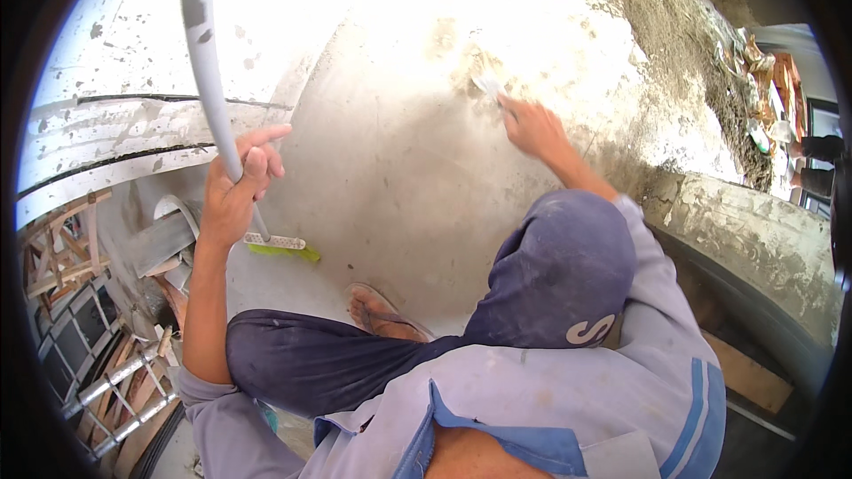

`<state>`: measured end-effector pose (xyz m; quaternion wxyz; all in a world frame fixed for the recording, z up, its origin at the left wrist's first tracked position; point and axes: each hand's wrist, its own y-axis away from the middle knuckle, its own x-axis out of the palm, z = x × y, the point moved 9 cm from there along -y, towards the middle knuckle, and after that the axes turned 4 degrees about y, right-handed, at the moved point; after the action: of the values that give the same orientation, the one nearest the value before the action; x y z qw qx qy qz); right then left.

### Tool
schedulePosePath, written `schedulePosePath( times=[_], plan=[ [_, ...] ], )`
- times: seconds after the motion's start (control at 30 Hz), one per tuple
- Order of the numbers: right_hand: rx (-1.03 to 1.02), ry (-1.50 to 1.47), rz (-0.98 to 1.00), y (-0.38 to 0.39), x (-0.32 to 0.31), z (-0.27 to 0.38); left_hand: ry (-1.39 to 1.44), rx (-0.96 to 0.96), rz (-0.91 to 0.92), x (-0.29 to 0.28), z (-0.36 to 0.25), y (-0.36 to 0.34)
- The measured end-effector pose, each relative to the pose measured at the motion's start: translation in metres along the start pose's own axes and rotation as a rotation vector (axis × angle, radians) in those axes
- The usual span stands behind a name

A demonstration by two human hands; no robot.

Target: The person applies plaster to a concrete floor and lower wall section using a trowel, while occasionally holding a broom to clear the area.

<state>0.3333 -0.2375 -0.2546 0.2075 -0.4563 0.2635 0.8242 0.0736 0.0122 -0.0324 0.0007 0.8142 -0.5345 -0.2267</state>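
My left hand (238,188) grips the grey handle of a broom (206,62), forefinger stretched out. The broom's white head with green bristles (282,248) rests on the concrete slab just below that hand. My right hand (532,127) reaches forward over my raised knee and holds a small pale scraping tool (488,84) against the rough concrete surface (426,151). I crouch on the slab, one foot in a brown sandal (383,313) planted between my legs.
A band of loose sand or mortar (674,35) runs along the upper right. A concrete ledge (754,239) borders the right side. Left of the slab edge, scaffold poles (115,381) and wooden planks (62,253) lie below. Debris and another person's limbs (816,164) show at far right.
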Motion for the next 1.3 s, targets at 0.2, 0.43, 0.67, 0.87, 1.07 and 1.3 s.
schedulePosePath(
  times=[0.2,0.43,0.67,0.87,1.07,1.3],
  plan=[
    [0.013,0.033,-0.05,-0.08,-0.034,0.011,-0.065,0.0,0.023,0.006,0.004,-0.003],
    [-0.106,0.291,0.107,-0.018,-0.065,-0.022,-0.082,0.122,-0.527,-0.112,-0.088,0.137],
    [-0.845,0.179,0.552,0.06,-0.066,0.377,0.046,0.024,-1.293,-0.194,0.006,0.371],
    [-1.2,0.152,0.441,0.059,0.019,0.61,0.233,0.019,-1.48,-0.216,0.11,0.43],
    [-1.222,0.522,0.112,0.032,0.076,0.739,0.363,-0.001,-1.501,-0.294,0.18,0.419],
    [-1.461,0.204,0.226,0.065,0.126,0.806,0.385,-0.46,-1.336,-0.405,0.336,0.371]
  ],
)
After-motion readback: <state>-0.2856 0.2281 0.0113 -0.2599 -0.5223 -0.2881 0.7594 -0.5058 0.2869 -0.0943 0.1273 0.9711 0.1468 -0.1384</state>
